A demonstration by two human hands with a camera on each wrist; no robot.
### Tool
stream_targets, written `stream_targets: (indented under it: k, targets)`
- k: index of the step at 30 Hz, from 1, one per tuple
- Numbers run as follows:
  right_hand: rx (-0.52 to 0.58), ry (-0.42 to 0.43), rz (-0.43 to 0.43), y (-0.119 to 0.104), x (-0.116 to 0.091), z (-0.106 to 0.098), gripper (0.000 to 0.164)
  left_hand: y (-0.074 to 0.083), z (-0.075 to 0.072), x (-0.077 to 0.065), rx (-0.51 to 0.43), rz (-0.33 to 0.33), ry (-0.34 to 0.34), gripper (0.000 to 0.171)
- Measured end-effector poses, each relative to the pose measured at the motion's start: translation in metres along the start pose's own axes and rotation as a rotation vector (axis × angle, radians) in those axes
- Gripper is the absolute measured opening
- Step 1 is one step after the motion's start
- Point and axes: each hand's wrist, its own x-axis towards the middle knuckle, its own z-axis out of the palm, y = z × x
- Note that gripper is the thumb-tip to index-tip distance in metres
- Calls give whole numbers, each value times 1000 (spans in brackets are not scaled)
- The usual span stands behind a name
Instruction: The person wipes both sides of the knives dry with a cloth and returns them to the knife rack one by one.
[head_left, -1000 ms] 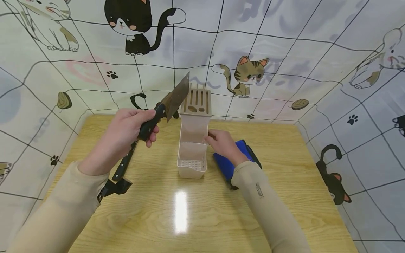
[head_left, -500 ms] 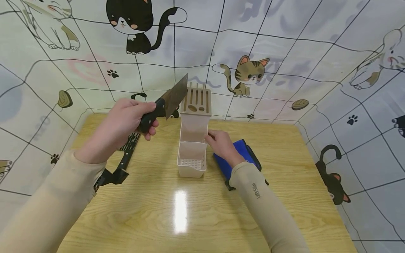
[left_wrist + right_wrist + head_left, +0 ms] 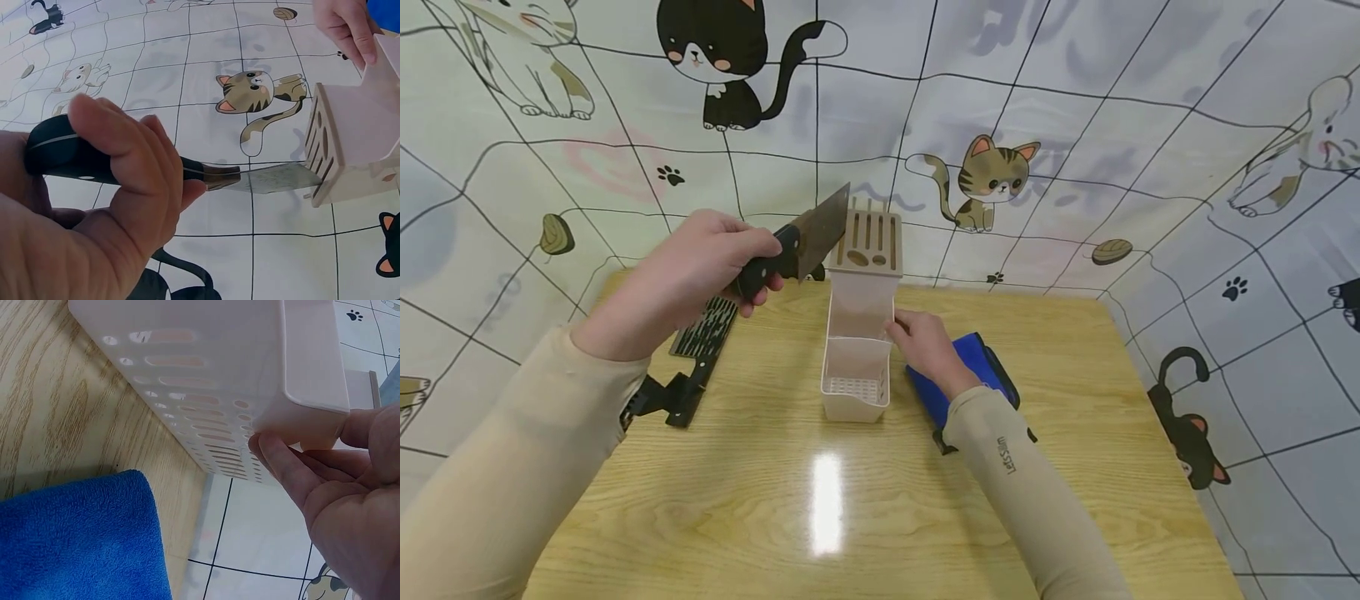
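Observation:
My left hand [image 3: 707, 262] grips the black riveted handle of a broad-bladed knife [image 3: 825, 232], raised over the table's left part. Its blade points up and right, toward a pale knife holder [image 3: 857, 408] standing upright. In the left wrist view, the blade's tip [image 3: 309, 177] is right at the slotted brown top [image 3: 325, 144] of that holder. Thumb and fingers of my right hand [image 3: 928, 342] pinch the holder's right side; the right wrist view shows them around a corner of its wall [image 3: 275, 419].
A blue towel-like cloth [image 3: 973, 354] with black trim lies right of the holder, partly under my right forearm. On the left lies a black-handled utensil with a speckled blade [image 3: 711, 329], partly hidden by my left arm. A cat-patterned wall covering [image 3: 865, 108] closes off the table's back.
My left hand has risen, and the knife now slants less steeply, its tip slightly lower by the holder's top. More of the speckled utensil shows. My right hand has kept its place.

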Motion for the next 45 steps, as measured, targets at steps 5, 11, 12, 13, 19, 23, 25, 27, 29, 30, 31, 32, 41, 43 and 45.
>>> stream_targets:
  k: [5, 11, 12, 13, 19, 23, 25, 27, 29, 30, 31, 32, 41, 43, 45]
  targets:
    - [3, -7, 6, 0, 1, 2, 33, 3, -1, -4, 70, 24, 27, 26]
    - [4, 3, 4, -3, -1, 1, 30, 8, 2, -8, 152, 78, 103, 27]
    - [5, 5, 3, -3, -1, 1, 30, 9, 2, -8, 151, 82, 115, 26]
    - [4, 6, 6, -3, -1, 0, 30, 10, 3, -8, 143, 86, 122, 25]
    - [-6, 15, 10, -2, 0, 1, 28, 19, 2, -2, 98, 87, 124, 23]
    - [-12, 16, 1, -2, -1, 0, 28, 24, 2, 1, 88, 85, 115, 22]
    - [-9, 14, -1, -2, -1, 0, 28, 26, 2, 2, 95, 82, 111, 24]
    - [-5, 14, -3, -2, -2, 1, 28, 29, 2, 3, 111, 89, 106, 27]
    - [4, 18, -8, -2, -2, 1, 28, 31, 2, 3, 116, 92, 99, 31]
    - [8, 21, -10, -2, -2, 2, 28, 32, 2, 4, 112, 93, 97, 33]
    - [11, 24, -14, -1, -2, 2, 28, 33, 3, 5, 104, 93, 97, 35]
    - [17, 25, -16, -1, -3, 2, 28, 34, 4, 5, 95, 93, 100, 36]
    - [43, 31, -18, -3, -6, 2, 30, 32, 12, 12, 27, 141, 145, 29]
    - [41, 35, -18, -3, -6, 2, 29, 31, 13, 13, 34, 164, 141, 26]
    - [35, 42, -22, -3, -5, 2, 28, 30, 13, 14, 69, 186, 127, 25]
